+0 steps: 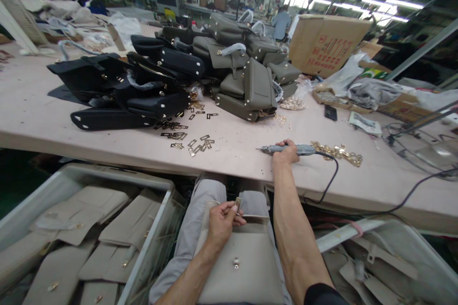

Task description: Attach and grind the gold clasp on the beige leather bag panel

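A beige handbag (246,252) with a small metal turn-lock lies across my lap. Above its upper edge, my left hand (223,219) pinches a small gold-coloured metal plate (238,202) between thumb and fingers. At the table's front part, my right hand (286,152) has its fingers around a grey electric screwdriver (304,150), whose tip points left. A black cord runs from its rear end down over the table edge. Just right of that hand lies a heap of gold metal fittings (339,152). Loose metal frame plates (200,145) are scattered further left.
Black handbags (118,116) and olive-grey handbags (255,88) are piled on the pale table (236,162). Crates of beige bags stand at left (168,190) and right (397,228). A cardboard box (325,43), a phone (331,113) and a wire stand (411,128) occupy the right side.
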{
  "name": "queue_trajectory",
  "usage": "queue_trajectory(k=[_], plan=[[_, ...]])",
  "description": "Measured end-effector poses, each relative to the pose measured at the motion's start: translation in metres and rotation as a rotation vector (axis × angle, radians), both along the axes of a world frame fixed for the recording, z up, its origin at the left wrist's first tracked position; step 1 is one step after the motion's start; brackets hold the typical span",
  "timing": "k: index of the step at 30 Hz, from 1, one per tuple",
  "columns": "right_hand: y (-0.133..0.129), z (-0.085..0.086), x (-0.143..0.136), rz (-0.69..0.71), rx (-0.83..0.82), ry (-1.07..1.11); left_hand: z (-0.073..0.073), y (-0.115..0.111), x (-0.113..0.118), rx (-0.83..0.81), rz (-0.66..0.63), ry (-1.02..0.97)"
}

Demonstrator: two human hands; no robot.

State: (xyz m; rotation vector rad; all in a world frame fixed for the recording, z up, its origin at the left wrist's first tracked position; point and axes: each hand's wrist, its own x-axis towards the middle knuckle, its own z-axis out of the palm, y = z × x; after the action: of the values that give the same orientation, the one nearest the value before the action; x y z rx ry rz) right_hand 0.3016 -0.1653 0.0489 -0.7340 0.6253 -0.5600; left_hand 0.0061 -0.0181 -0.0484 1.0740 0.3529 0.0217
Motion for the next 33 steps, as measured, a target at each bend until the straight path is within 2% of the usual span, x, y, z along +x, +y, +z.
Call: queue_trajectory(k=[3,7,12,15,19,23,26,29,33], plan=[[0.0,-0.001,0.001,-0.058,0.018,-0.006,0.002,0.0,0.0,0.0,0.006,0.007],[0.001,-0.001,0.0,-0.063,0.033,-0.018,0.004,0.001,0.001,-0.002,0.011,0.012],[0.0,0.008,-0.008,-0.017,0.061,-0.053,0.006,0.001,0.003,0.005,-0.002,0.0],[-0.004,0.017,-0.023,0.038,0.068,-0.082,0.008,0.001,0.005,0.002,-0.029,0.004],[-0.013,0.023,-0.063,0.163,0.05,-0.133,0.014,-0.001,0.005,-0.031,-0.027,0.007],[-0.015,0.021,-0.121,0.33,-0.026,-0.28,0.017,-0.003,0.005,-0.059,-0.022,0.014],[-0.008,0.021,-0.166,0.411,-0.09,-0.272,0.019,-0.005,0.005,-0.063,-0.016,0.043],[0.006,0.021,-0.201,0.437,-0.171,-0.266,0.021,-0.008,0.007,-0.06,0.008,0.099],[0.026,0.02,-0.224,0.426,-0.266,-0.275,0.025,-0.01,0.009,-0.049,0.023,0.158]])
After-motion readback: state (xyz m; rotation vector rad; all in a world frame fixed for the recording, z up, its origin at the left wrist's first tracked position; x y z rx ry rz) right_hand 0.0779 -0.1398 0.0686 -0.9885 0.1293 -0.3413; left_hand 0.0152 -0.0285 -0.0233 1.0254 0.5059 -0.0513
